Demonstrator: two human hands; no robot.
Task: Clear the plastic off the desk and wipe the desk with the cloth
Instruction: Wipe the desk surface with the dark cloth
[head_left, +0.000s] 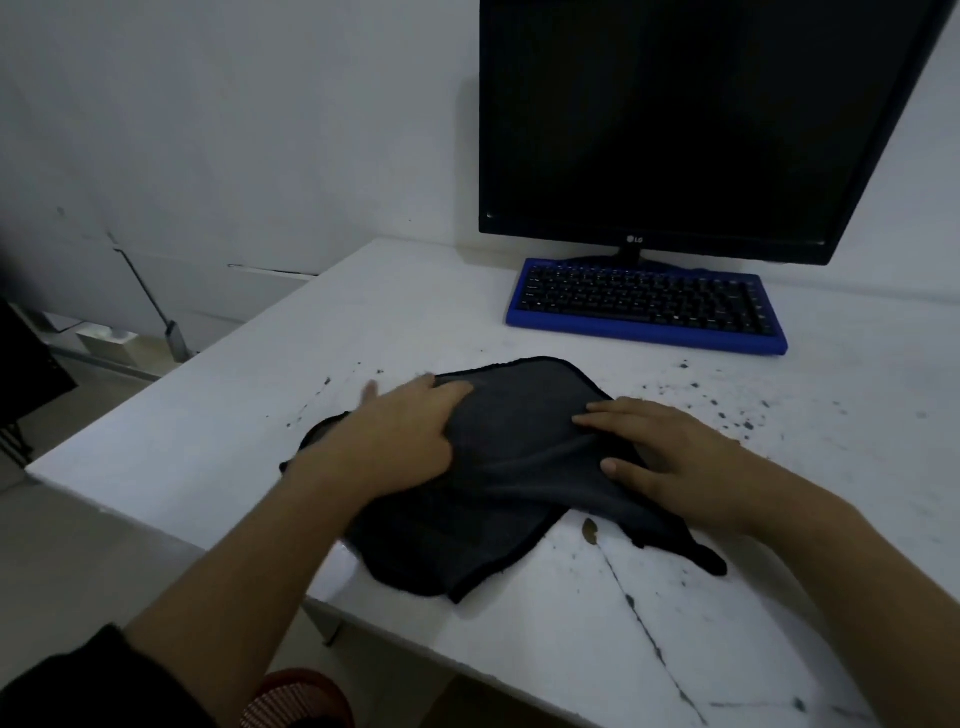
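Note:
A dark grey cloth (514, 467) with black edging lies rumpled on the white desk (405, 312), near its front edge. My left hand (395, 436) rests on the cloth's left part, thumb and fingers pinching a fold. My right hand (670, 457) lies on the cloth's right part, fingers spread and pressing a fold down. One corner of the cloth trails out to the right of my right wrist. No plastic is in view on the desk.
A black monitor (691, 119) stands at the back, with a blue keyboard (644, 306) in front of it. Dark specks (727, 410) dot the desk right of the cloth, and dark streaks (649, 634) run toward the front edge. The desk's left corner drops to the floor.

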